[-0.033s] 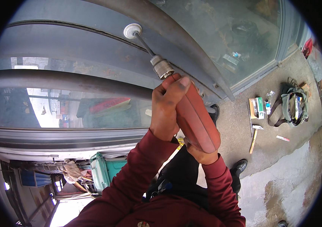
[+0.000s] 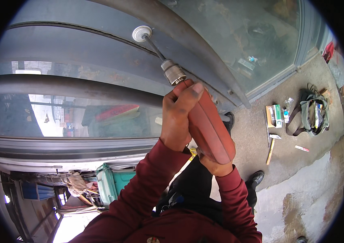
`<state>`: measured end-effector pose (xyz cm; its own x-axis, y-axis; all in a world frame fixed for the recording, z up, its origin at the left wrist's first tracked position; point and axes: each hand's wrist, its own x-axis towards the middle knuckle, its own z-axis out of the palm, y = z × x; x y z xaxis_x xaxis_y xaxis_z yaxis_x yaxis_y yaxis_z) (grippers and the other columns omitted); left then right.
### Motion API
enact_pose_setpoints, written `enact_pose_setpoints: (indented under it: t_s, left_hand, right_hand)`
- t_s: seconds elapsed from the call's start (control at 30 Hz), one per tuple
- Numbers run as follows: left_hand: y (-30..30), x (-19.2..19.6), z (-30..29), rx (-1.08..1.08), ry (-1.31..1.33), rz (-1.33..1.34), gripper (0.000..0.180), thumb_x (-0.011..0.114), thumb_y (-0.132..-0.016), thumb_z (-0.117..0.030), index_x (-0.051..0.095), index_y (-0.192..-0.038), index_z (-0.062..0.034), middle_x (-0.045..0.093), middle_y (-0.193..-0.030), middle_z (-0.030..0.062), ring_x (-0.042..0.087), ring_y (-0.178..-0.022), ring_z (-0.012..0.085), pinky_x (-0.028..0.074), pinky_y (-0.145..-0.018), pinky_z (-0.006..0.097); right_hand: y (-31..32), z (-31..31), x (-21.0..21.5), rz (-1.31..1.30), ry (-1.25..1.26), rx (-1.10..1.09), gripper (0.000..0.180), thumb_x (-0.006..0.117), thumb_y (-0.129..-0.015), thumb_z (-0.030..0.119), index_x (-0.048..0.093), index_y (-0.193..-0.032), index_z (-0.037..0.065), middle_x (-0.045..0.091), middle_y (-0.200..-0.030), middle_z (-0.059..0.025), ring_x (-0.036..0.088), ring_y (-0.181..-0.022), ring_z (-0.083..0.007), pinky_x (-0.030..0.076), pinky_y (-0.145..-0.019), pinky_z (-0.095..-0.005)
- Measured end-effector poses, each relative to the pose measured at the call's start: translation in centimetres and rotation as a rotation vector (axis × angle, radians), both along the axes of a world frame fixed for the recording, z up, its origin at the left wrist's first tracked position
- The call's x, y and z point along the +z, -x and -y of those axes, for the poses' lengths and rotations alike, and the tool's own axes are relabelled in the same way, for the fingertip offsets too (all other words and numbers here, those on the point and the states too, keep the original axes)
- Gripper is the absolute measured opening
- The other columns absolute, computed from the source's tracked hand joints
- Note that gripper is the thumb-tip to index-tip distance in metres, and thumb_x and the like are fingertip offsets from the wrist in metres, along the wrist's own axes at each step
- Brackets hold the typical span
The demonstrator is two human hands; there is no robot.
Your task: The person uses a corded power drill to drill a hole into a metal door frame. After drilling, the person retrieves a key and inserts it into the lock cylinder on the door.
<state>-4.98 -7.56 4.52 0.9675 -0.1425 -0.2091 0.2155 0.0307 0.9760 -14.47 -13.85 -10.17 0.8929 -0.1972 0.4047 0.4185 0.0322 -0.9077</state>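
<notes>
A red power drill [image 2: 211, 125] is held in both my hands. My left hand [image 2: 178, 115] wraps round the front of its body, with the thumb on top behind the metal chuck [image 2: 173, 72]. Under the rear end is my right hand [image 2: 217, 165], closed on the drill, its fingers mostly hidden by the body. A long grey bit [image 2: 155, 47] runs from the chuck to a round whitish metal fitting [image 2: 142, 33] on the grey door frame [image 2: 111, 48]. The bit's tip meets the fitting's middle; how deep it sits cannot be seen.
Dark curved handles [image 2: 87, 86] cross the glass doors. On the concrete floor at right lie a hammer [image 2: 272, 150], a small box [image 2: 274, 116], a red-and-white strip [image 2: 302, 148] and an open tool bag [image 2: 315, 113]. A green bin [image 2: 106, 184] stands at lower left.
</notes>
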Motion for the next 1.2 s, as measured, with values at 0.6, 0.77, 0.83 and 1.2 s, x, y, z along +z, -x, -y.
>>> enact_pose_setpoints:
  t_s: [0.6,0.77,0.83,1.2]
  left_hand:
    - [-0.08,-0.35,0.28,0.007,0.013,0.018,0.038,0.072,-0.093,-0.036,0.065,-0.102,-0.0005,0.067,-0.09,0.0131,0.068,-0.08,0.026,0.058,-0.077,0.039]
    - [-0.06,-0.33,0.38,0.02,0.019,0.009,0.038,0.072,-0.092,-0.036,0.064,-0.103,-0.0005,0.067,-0.09,0.0133,0.068,-0.08,0.0261,0.058,-0.077,0.04]
    - [-0.12,-0.32,0.43,0.019,0.02,0.015,0.038,0.072,-0.093,-0.036,0.064,-0.103,-0.0005,0.067,-0.09,0.0135,0.068,-0.081,0.0261,0.058,-0.077,0.04]
    - [-0.13,-0.43,0.4,0.017,0.018,0.013,0.039,0.073,-0.092,-0.037,0.065,-0.101,0.0,0.067,-0.089,0.0129,0.068,-0.08,0.0257,0.058,-0.077,0.039]
  right_hand:
    - [-0.44,0.24,-0.42,0.035,0.065,-0.017,0.068,0.078,-0.075,0.009,0.06,-0.139,-0.005,0.068,-0.123,-0.024,0.074,-0.102,-0.0397,0.059,-0.086,-0.0395]
    - [-0.46,0.2,-0.36,0.04,0.159,-0.068,0.067,0.078,-0.075,0.008,0.06,-0.138,-0.005,0.068,-0.125,-0.0243,0.074,-0.103,-0.0401,0.059,-0.087,-0.0392]
    - [-0.46,0.21,-0.34,0.019,0.076,-0.016,0.067,0.078,-0.075,0.007,0.06,-0.139,-0.005,0.068,-0.126,-0.0243,0.074,-0.104,-0.0401,0.059,-0.088,-0.0391]
    - [-0.25,0.16,-0.54,-0.009,0.006,0.016,0.071,0.077,-0.074,0.006,0.059,-0.141,-0.005,0.069,-0.125,-0.0226,0.074,-0.106,-0.0371,0.058,-0.09,-0.0379]
